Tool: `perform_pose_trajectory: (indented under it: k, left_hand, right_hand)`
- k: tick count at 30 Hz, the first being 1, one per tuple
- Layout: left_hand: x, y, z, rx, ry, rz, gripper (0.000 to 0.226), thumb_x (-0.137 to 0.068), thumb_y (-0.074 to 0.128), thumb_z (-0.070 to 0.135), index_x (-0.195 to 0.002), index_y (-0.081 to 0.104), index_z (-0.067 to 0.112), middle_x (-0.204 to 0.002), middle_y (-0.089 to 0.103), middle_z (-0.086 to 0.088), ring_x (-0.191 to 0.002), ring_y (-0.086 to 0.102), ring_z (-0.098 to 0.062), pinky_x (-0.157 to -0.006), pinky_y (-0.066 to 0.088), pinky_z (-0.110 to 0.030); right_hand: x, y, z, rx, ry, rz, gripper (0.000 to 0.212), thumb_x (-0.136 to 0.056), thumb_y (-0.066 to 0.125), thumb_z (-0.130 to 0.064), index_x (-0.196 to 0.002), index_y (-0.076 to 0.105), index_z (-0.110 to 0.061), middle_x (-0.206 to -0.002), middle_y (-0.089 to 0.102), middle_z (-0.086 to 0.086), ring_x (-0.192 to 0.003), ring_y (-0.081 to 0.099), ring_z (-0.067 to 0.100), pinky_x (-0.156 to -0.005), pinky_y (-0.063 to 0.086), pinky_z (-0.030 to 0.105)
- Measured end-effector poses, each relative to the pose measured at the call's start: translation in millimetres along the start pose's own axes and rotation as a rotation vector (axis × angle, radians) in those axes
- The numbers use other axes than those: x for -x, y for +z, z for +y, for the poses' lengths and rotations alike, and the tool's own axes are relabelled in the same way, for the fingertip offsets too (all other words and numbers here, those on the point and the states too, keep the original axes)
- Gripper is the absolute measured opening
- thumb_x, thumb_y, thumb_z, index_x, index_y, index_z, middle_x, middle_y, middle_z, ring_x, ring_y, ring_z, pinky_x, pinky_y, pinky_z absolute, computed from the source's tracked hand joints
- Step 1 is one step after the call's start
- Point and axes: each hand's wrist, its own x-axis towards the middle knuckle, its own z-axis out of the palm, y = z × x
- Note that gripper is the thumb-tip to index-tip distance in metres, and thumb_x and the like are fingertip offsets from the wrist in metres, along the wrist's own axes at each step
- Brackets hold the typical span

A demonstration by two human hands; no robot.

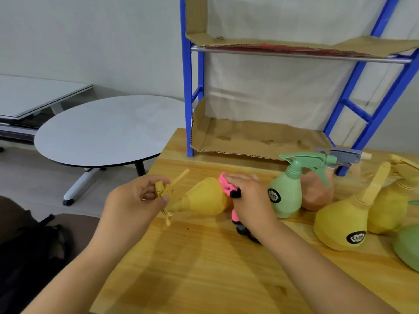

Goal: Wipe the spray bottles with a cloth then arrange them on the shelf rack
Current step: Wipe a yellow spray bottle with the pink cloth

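A yellow spray bottle [204,197] lies tipped on its side over the wooden table [204,268], nozzle toward the left. My left hand [136,200] grips its yellow spray head. My right hand [247,196] presses a pink and black cloth [224,183] against the bottle's wide base. To the right stand a green bottle [286,196], a brown-orange bottle [317,193] with a grey head, and two yellow bottles [342,225] [390,207]. Part of another green bottle [408,248] shows at the right edge.
A blue shelf rack [189,87] stands at the back of the table, its two shelves lined with cardboard [260,137] and bare. A round grey table [108,130] is off to the left, with a dark bag [34,250] on the floor.
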Motion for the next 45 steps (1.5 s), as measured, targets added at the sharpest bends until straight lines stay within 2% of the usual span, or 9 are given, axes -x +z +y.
perform_pose_trajectory:
  k: [4,7,10,19,25,28,33,39,45]
  left_hand:
    - [1.0,-1.0,-6.2,-0.01,0.017,-0.003,0.033,-0.079,0.068,0.006,-0.088,0.067,0.038,-0.083,0.067,0.021,-0.08,0.062,0.004,-0.072,0.052,-0.016]
    - [1.9,0.2,-10.8,-0.056,0.038,-0.034,0.036,-0.08,0.068,0.006,-0.086,0.066,0.041,-0.08,0.069,0.005,-0.079,0.064,-0.001,-0.071,0.053,-0.016]
    - [2.2,-3.4,-15.2,-0.051,0.063,-0.04,0.038,-0.08,0.068,0.004,-0.082,0.067,0.042,-0.08,0.069,0.003,-0.076,0.064,-0.002,-0.065,0.05,-0.01]
    - [10.6,-15.2,-25.6,-0.101,0.202,0.0,0.047,-0.08,0.067,0.003,-0.092,0.063,0.048,-0.087,0.065,0.028,-0.086,0.059,0.008,-0.067,0.038,0.0]
    - [11.6,-17.2,-33.5,-0.145,0.347,-0.043,0.056,-0.08,0.067,-0.002,-0.104,0.059,0.048,-0.103,0.063,0.032,-0.098,0.058,0.011,-0.08,0.039,-0.001]
    - [12.0,-18.4,-33.7,-0.203,0.487,-0.092,0.049,-0.081,0.064,-0.002,-0.106,0.061,0.039,-0.114,0.06,0.031,-0.105,0.055,0.014,-0.085,0.038,0.001]
    - [12.0,-21.9,-29.3,-0.313,0.594,-0.124,0.03,-0.083,0.054,0.018,-0.108,0.059,0.033,-0.116,0.06,0.026,-0.105,0.055,0.015,-0.084,0.041,-0.001]
    - [14.1,-20.2,-28.0,-0.285,0.349,0.037,0.047,-0.083,0.066,0.008,-0.101,0.054,0.05,-0.104,0.059,0.027,-0.09,0.056,0.007,-0.069,0.041,-0.006]
    - [15.5,-8.0,-27.4,-0.09,0.016,0.097,0.035,-0.087,0.061,0.01,-0.089,0.055,0.044,-0.088,0.064,0.018,-0.085,0.056,0.009,-0.065,0.038,-0.01]
  right_hand:
    - [6.9,7.8,-21.0,0.0,-0.19,-0.03,0.039,-0.075,0.056,0.009,-0.106,0.069,-0.012,-0.117,0.063,-0.003,-0.098,0.036,0.003,-0.092,0.034,0.01]
    - [11.1,22.2,-38.6,0.102,-0.376,-0.085,0.043,-0.06,0.074,0.004,-0.095,0.07,-0.02,-0.11,0.066,-0.009,-0.088,0.034,0.006,-0.077,0.046,0.031]
    - [8.3,25.0,-47.3,0.169,-0.428,-0.172,0.046,-0.062,0.076,0.0,-0.1,0.068,-0.024,-0.112,0.065,-0.013,-0.089,0.037,0.011,-0.074,0.038,0.03]
    - [-29.1,8.3,-10.6,-0.081,0.051,-0.243,0.058,-0.082,0.041,0.013,-0.105,0.07,-0.032,-0.108,0.063,-0.014,-0.107,0.047,0.012,-0.086,0.037,0.021]
    - [-21.3,12.0,-30.5,-0.154,-0.147,-0.289,0.035,-0.084,0.058,0.002,-0.101,0.072,-0.026,-0.098,0.065,-0.023,-0.099,0.044,0.01,-0.085,0.038,0.017]
    - [-23.7,15.4,-35.5,-0.101,-0.219,-0.38,0.047,-0.079,0.059,0.008,-0.103,0.071,-0.031,-0.103,0.064,-0.024,-0.097,0.042,0.006,-0.085,0.039,0.02]
    - [-35.9,-6.7,-33.8,-0.194,-0.019,-0.49,0.054,-0.081,0.042,0.017,-0.103,0.072,-0.022,-0.102,0.07,-0.009,-0.09,0.054,-0.008,-0.076,0.042,0.009]
    - [-16.7,-1.8,-15.3,-0.364,0.127,-0.359,0.05,-0.086,0.044,0.011,-0.101,0.072,-0.029,-0.111,0.068,-0.008,-0.103,0.058,0.003,-0.091,0.047,0.019]
    - [17.6,5.0,-11.2,-0.344,-0.077,-0.107,0.06,-0.08,0.056,0.013,-0.105,0.064,-0.041,-0.103,0.058,-0.036,-0.105,0.045,-0.003,-0.09,0.035,0.009]
